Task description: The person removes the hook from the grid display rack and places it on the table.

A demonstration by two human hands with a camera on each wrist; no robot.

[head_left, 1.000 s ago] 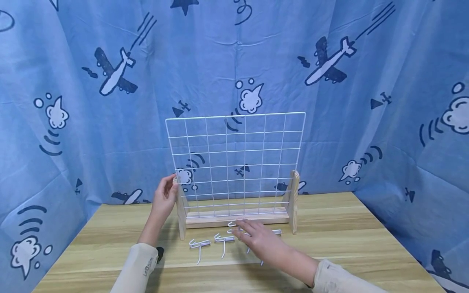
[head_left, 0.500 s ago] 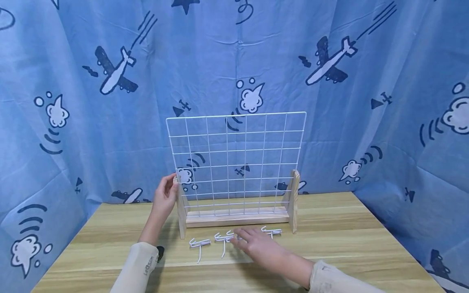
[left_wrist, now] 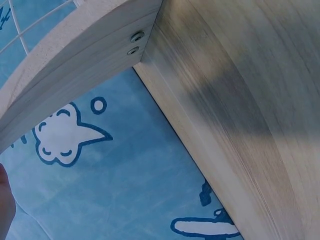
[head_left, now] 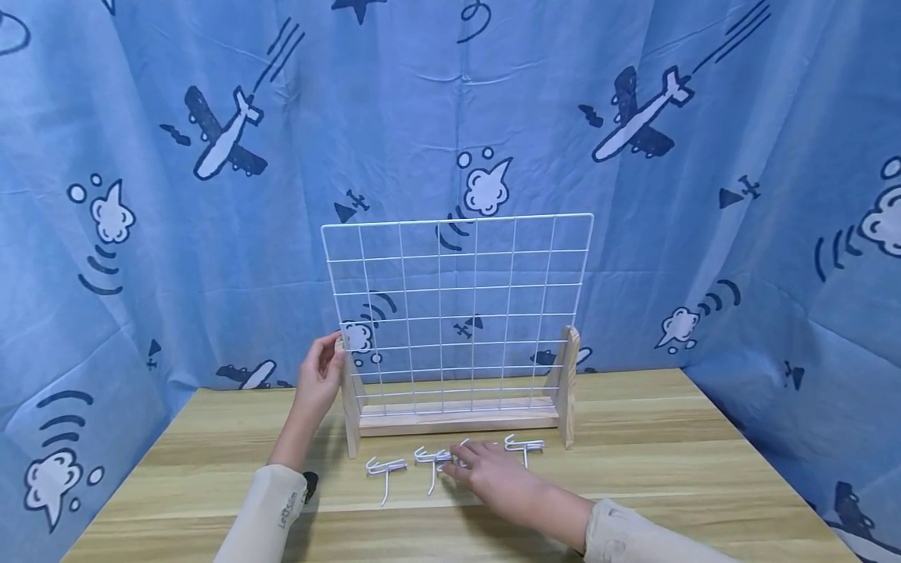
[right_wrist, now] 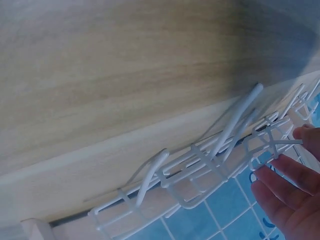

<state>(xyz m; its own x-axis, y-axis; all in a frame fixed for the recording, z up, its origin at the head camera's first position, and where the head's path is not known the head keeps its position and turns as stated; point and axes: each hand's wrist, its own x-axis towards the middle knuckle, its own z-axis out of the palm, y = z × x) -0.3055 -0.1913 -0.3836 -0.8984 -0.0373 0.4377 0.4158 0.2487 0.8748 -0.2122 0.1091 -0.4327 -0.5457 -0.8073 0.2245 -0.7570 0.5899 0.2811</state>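
Note:
My left hand (head_left: 320,374) grips the upper end of the left wooden upright of a display stand (head_left: 457,426). A white wire grid panel (head_left: 457,301) rises from this stand. Only a sliver of the left hand (left_wrist: 5,205) shows in the left wrist view, beside the wooden upright (left_wrist: 75,65). In front of the stand, my right hand (head_left: 496,477) pinches a white wire hook (right_wrist: 265,142) between thumb and fingertips, close above the table. To its left lie wire hooks (head_left: 385,469), and another hook (head_left: 524,446) lies behind it. The hand partly covers other hooks.
The wood-grain table (head_left: 633,446) extends to both sides of the stand. A blue curtain (head_left: 450,102) with airplane and cloud prints hangs behind and around it. More hooks (right_wrist: 230,125) lie in a row in the right wrist view.
My right hand has moved slightly left and down with the hook, nearer the table. A hook at the right, partly hidden earlier, shows more now. The left hand keeps its hold on the upright.

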